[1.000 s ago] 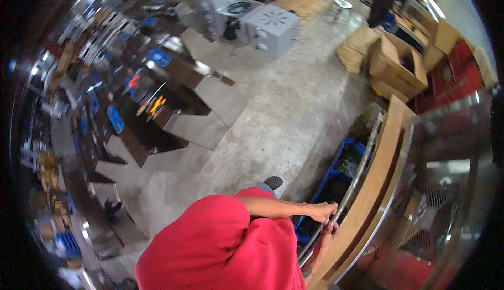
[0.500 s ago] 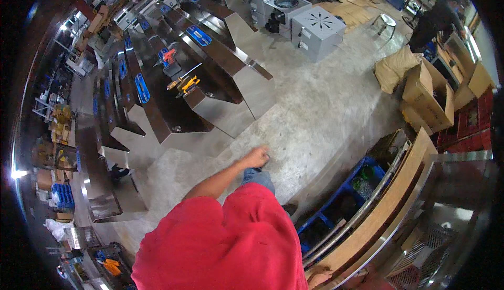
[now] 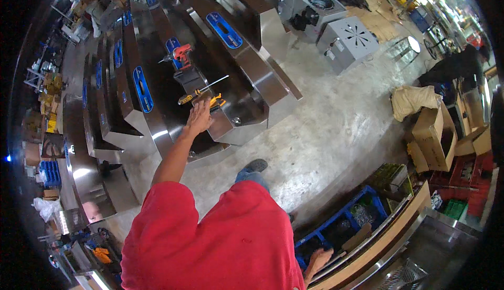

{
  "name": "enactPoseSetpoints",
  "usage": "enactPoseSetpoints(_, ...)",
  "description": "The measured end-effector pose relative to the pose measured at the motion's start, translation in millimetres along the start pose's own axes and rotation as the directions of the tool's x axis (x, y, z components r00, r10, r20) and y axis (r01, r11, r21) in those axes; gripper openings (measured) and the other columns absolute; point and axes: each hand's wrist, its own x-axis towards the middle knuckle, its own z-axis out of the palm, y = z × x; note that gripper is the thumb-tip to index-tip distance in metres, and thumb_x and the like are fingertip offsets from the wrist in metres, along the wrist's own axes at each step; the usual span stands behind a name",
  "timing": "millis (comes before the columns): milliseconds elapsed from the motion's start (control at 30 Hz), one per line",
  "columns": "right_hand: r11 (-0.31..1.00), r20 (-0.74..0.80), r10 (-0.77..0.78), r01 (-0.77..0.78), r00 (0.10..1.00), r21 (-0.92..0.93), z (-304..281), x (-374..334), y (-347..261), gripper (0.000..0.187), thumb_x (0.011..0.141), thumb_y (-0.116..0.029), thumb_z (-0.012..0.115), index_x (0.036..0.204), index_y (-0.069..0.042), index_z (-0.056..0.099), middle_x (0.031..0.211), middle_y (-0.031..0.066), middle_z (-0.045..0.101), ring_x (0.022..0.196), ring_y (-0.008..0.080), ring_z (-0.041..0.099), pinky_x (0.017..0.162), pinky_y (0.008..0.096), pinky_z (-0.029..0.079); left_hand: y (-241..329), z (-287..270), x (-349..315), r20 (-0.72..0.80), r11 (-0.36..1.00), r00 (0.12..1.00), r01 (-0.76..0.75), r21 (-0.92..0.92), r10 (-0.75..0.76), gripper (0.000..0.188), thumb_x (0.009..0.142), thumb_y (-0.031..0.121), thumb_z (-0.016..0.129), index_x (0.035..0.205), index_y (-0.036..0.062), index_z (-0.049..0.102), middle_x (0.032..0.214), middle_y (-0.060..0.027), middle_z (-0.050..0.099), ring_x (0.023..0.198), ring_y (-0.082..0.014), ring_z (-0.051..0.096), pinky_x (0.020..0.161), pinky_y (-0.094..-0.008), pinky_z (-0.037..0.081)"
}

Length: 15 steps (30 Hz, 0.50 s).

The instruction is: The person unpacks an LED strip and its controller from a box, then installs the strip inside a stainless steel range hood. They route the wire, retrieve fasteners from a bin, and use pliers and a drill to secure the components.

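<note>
We observed the left hand [image 3: 199, 116] over the near end of a metal housing [image 3: 224, 127], its fingers extended and slightly parted, closed round nothing that we could see; the tips stood right at a yellow-handled tool [image 3: 217, 102], which lay on the housing, though we could not tell whether they touched it; a screwdriver [image 3: 201, 90] lay just beyond, its shaft slanting away to the right, and a red drill [image 3: 182, 57] lay farther off on the same group of housings; we noted the right hand [image 3: 318, 259] low at the right, near the rim of a blue crate [image 3: 319, 236] and beside a long wooden board [image 3: 401, 223], its fingers partly curled; we could not tell whether it held anything; across the floor we recorded a grey metal box [image 3: 346, 43], a stool [image 3: 410, 43] and an open cardboard box [image 3: 429, 132].
</note>
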Motion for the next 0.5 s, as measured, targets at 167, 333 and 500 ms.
enactPoseSetpoints(167, 0.938, 0.034, -0.192, 0.173, 0.981, 0.3, 38.0, 30.9, -74.4, 0.048, 0.097, -0.014, 0.055, 0.137, 0.009, 0.041, 0.096, 0.0257, 0.061, 0.09, 0.0393, 0.06, 0.085, 0.0476, 0.048, -19.6, 16.9, 30.1, 0.145, 0.996, 0.986, -0.082, -0.026, 0.085, 0.075, 0.073, 0.013, 0.068, 0.137, -0.0136, 0.038, 0.122, -0.0325, 0.047, 0.117, -0.0473, 0.052, 0.101, -0.0506, 0.05)
enactPoseSetpoints(333, 0.885, 0.173, -0.197, 0.099, 0.965, 0.454, 34.8, 31.0, -139.7, 0.05, 0.096, -0.014, 0.055, 0.139, 0.009, 0.039, 0.085, 0.0205, 0.059, 0.08, 0.0335, 0.06, 0.078, 0.0458, 0.049, -32.5, 38.0, 34.9, 0.168, 0.978, 0.983, -0.036, -0.208, 0.072, 0.056, 0.081, 0.001, 0.061, 0.13, -0.013, 0.039, 0.121, -0.039, 0.048, 0.118, -0.0529, 0.054, 0.1, -0.0528, 0.049)
enactPoseSetpoints(500, 0.89, 0.217, -0.094, -0.015, 0.972, 0.455, 39.6, 6.0, -159.3, 0.049, 0.095, -0.014, 0.057, 0.137, 0.005, 0.041, 0.077, 0.0162, 0.061, 0.067, 0.0309, 0.06, 0.069, 0.0442, 0.05, -37.9, 48.0, 33.3, 0.103, 0.985, 0.983, -0.14, -0.105, 0.15, 0.051, 0.088, 0.001, 0.061, 0.131, -0.0138, 0.038, 0.125, -0.04, 0.046, 0.114, -0.052, 0.058, 0.1, -0.0505, 0.05)
